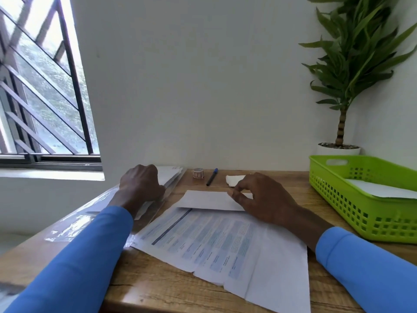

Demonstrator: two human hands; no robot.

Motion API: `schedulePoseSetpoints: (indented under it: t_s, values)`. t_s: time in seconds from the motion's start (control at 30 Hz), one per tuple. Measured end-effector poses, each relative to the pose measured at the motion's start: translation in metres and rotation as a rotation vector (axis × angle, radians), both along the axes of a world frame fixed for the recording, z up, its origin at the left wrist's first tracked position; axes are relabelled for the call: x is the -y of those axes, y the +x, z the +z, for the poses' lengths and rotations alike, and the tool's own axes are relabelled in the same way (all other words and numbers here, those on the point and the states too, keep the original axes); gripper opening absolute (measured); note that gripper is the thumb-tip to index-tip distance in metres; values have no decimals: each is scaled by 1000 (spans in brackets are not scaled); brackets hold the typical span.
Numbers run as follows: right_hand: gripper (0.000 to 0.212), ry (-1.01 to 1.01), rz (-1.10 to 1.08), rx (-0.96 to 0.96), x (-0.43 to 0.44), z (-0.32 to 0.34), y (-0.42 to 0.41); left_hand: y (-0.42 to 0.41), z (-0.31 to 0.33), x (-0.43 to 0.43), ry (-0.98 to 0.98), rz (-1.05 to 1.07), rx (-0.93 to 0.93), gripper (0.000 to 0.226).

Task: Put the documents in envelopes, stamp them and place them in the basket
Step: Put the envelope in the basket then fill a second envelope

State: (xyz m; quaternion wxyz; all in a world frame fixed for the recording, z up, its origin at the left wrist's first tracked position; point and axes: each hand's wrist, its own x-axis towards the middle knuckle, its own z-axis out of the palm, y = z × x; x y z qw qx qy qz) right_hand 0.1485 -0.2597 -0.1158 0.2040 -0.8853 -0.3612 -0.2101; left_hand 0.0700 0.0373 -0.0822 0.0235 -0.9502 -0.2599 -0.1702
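Pinching the envelope [207, 199] at its right end, the right hand [259, 195] risked skewing it; the left hand [141, 184] curled on the left-edge pack [171, 175], hold unclear.

A small paperwork corner, home or office I cannot tell: my wooden desk [171, 288] stands against a plain white wall [191, 75], beside a barred window [45, 86] looking onto greenery. Printed documents [214, 242], a blue-capped pen [211, 176] and a green plastic basket [361, 213] lie on it; a potted plant [352, 64] stands in the corner.
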Motion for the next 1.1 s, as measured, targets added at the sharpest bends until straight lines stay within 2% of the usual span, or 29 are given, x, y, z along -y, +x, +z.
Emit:
schedulePoseSetpoints:
  t_s: [0.1,0.23,0.33,0.43,0.47,0.53,0.6,0.7,0.77,0.83,0.87,0.93,1.03,1.1]
  values:
    - [39,8,-3,-15,1,-2,5,-3,4,11,123,-45,115,16]
    - [30,110,-9,-50,3,1,11,-4,22,31,294,-129,397,17]
    - [23,283,-7,-147,6,5,15,-1,38,51,276,-292,690,20]
    - [14,494,54,-297,8,6,21,6,58,77,-9,-517,998,20]
    - [14,595,103,-381,9,9,21,13,63,84,-183,-570,1045,18]
    - [20,802,227,-605,10,16,19,29,70,98,-682,-694,1069,15]
    - [43,1007,342,-858,10,23,17,42,67,112,-1121,-757,984,13]
    - [82,1221,488,-1169,12,29,15,59,39,135,-1366,-722,797,14]
    - [81,1304,582,-1252,19,30,10,69,10,149,-1432,-708,693,16]
    - [66,1334,548,-1228,24,31,10,75,-16,160,-1487,-703,546,19]
    - [57,1341,487,-1189,27,29,13,76,-26,165,-1512,-704,496,20]
    - [44,1324,378,-1160,31,27,20,77,-36,169,-1458,-681,533,20]
    - [30,1272,152,-1003,28,23,31,77,-32,159,-1083,-603,725,13]
    - [22,1252,7,-834,27,19,36,72,-26,148,-834,-631,731,8]
